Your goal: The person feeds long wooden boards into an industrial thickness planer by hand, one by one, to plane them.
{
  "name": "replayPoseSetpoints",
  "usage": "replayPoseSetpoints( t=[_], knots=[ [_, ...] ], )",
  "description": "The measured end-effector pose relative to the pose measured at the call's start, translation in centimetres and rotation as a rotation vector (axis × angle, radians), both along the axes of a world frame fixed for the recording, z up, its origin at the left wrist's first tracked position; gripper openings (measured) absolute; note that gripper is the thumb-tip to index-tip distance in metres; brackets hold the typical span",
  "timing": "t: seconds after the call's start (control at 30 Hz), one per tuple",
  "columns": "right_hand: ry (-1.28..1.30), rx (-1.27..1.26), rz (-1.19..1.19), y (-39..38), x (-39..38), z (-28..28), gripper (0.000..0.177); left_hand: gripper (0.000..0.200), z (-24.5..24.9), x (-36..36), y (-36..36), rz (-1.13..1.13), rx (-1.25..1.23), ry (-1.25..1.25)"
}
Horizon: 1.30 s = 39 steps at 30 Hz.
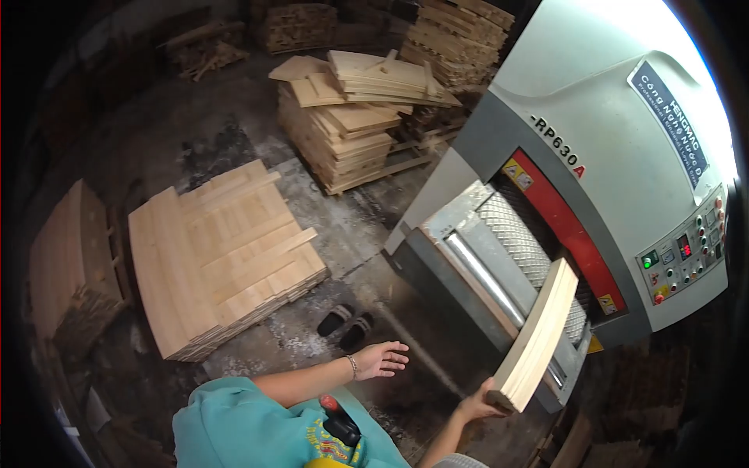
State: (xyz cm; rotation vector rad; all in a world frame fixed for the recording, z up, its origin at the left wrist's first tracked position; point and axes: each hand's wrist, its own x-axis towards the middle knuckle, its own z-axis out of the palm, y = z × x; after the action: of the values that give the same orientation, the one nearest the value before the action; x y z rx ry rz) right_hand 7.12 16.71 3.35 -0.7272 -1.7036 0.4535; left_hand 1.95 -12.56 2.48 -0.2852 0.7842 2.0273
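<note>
A bundle of several long, narrow wooden boards (538, 335) lies pressed together, its far end on the infeed bed of a large machine (577, 93). My right hand (480, 402) grips the near end of these boards from below and the side. My left hand (380, 360) is empty, fingers spread, in front of my teal shirt and apart from the boards. The bed has a shiny metal roller (485, 279) and a textured belt (515, 238) leading under a red-edged opening.
A wide stack of planks (234, 249) stands on the floor to the left, with another stack (70, 257) beyond it. Behind, more boards (351, 132) are piled on a pallet. Black sandals (346, 326) lie on the floor. The machine's control panel (686, 246) is at right.
</note>
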Motion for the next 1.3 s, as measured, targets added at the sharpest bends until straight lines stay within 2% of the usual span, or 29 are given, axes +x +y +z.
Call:
replayPoseSetpoints(
  t=[0.07,0.1,0.17,0.23,0.33,0.43,0.47,0.57,0.67,0.8,0.87,0.9,1.0,1.07,1.1,1.13,1.17,1.2,1.23,1.3],
  knots=[
    [0.034,-0.025,-0.012,-0.5,-0.8,1.0,0.109,0.042,-0.5,3.0,-3.5,0.076,-0.056,-0.010],
    [0.077,0.124,-0.014,1.8,-1.5,-1.7,0.109,0.041,-2.0,4.8,-5.3,0.116,-0.081,-0.006],
    [0.031,0.138,-0.084,1.5,-2.1,-0.6,0.110,0.041,-2.9,7.7,-9.3,0.194,-0.155,-0.056],
    [0.104,0.014,0.006,0.6,-2.5,0.8,0.106,0.039,-4.4,10.7,-13.1,0.281,-0.250,-0.107],
    [0.014,-0.095,-0.054,-0.9,-2.5,3.1,0.106,0.037,-6.7,14.2,-18.1,0.376,-0.436,-0.109],
    [-0.070,-0.047,-0.177,0.1,-3.2,2.8,0.109,0.033,-9.2,17.1,-21.6,0.378,-0.775,-0.073],
    [-0.009,-0.049,-0.157,0.8,-3.6,2.5,0.107,0.032,-10.4,18.4,-23.4,0.363,-0.894,-0.058],
    [-0.051,-0.144,-0.151,0.4,-3.9,3.5,0.105,0.030,-12.5,22.3,-27.3,0.346,-0.974,-0.068],
    [-0.113,-0.146,-0.212,1.4,-4.5,3.2,0.104,0.031,-18.7,26.7,-32.1,0.291,-1.104,0.035],
    [-0.216,-0.180,-0.283,2.5,-5.5,3.1,0.106,0.031,-17.1,30.0,-35.2,0.184,-1.211,-0.150],
    [-0.290,-0.238,-0.305,1.8,-5.7,4.0,0.112,0.030,-17.2,31.3,-36.7,0.149,-1.230,-0.259],
    [-0.299,-0.215,-0.309,3.1,-6.0,3.3,0.113,0.028,-18.2,32.2,-37.6,0.142,-1.247,-0.268],
    [-0.333,-0.248,-0.399,4.8,-6.4,2.3,0.113,0.023,-16.9,31.6,-39.6,0.204,-1.170,-0.216],
    [-0.455,-0.284,-0.265,-1.6,-6.9,4.4,0.100,0.021,-16.0,29.8,-41.5,0.356,-1.126,-0.105],
    [-0.394,-0.357,0.058,-5.8,-7.4,5.1,0.083,0.020,-14.8,27.9,-42.7,0.444,-1.052,-0.103],
    [-0.333,-0.438,0.381,-10.6,-7.9,6.0,0.066,0.019,-11.4,24.6,-43.7,0.434,-1.086,-0.029],
    [-0.343,-0.513,0.613,-17.0,-8.5,8.0,0.040,0.017,-9.4,22.1,-45.2,0.560,-1.014,0.129],
    [-0.371,-0.490,0.787,-22.3,-9.0,9.9,0.032,0.016,-4.6,18.5,-46.4,0.538,-1.109,0.122],
    [-0.452,-0.302,0.987,-26.6,-9.5,11.6,0.030,0.017,-0.5,15.5,-47.8,0.628,-1.088,0.121],
    [-0.512,0.326,1.324,-32.0,-11.1,16.8,0.025,0.017,8.4,11.0,-50.9,0.626,-1.444,0.611]
  ],
)
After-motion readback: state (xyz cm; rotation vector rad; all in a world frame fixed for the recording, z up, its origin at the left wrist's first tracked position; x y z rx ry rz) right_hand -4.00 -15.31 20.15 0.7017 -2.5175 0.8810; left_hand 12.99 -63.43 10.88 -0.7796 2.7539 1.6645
